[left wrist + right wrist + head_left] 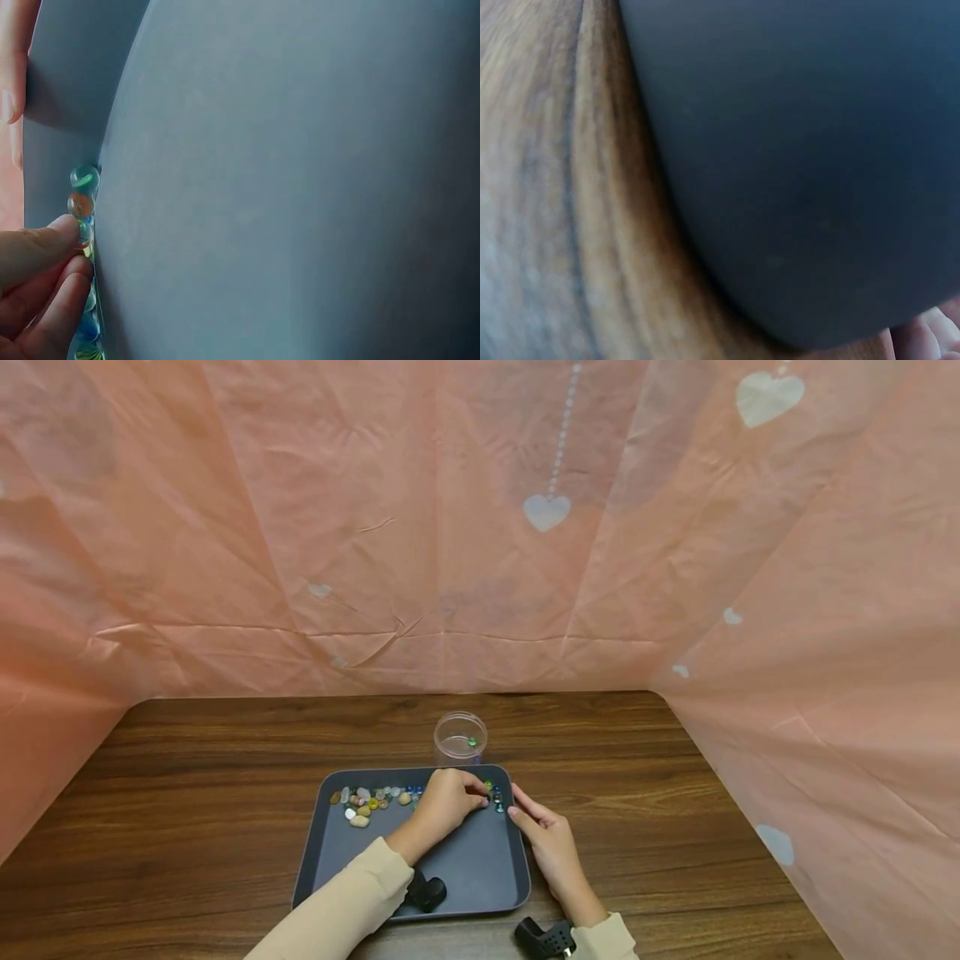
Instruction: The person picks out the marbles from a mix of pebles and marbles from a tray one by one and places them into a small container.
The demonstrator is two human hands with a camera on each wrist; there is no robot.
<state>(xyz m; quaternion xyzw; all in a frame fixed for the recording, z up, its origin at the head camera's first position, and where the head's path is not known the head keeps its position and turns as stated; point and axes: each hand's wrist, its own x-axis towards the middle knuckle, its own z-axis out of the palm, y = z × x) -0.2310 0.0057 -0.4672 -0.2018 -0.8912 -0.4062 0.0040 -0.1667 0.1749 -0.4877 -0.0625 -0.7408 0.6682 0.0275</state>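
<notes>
My left hand point(444, 803) reaches over the grey tray point(480, 893) to its right end. In the left wrist view, its thumb and fingers pinch a clear glass marble point(83, 234) in a row along the tray's side. An orange-centred marble point(79, 204) and a green-streaked marble point(85, 178) sit just past the thumb; blue marbles point(88, 327) show beyond the fingers. My right hand point(553, 847) lies along the tray's right rim, fingers fairly straight and fingertips at the edge. Only a bit of that hand shows in the right wrist view.
Pebbles point(360, 821) and coloured glass pieces lie along the tray's back left. A clear round container point(461, 737) with a green marble point(472, 742) inside stands behind the tray on the wooden table point(637, 760). Pink cloth point(450, 568) hangs around the table.
</notes>
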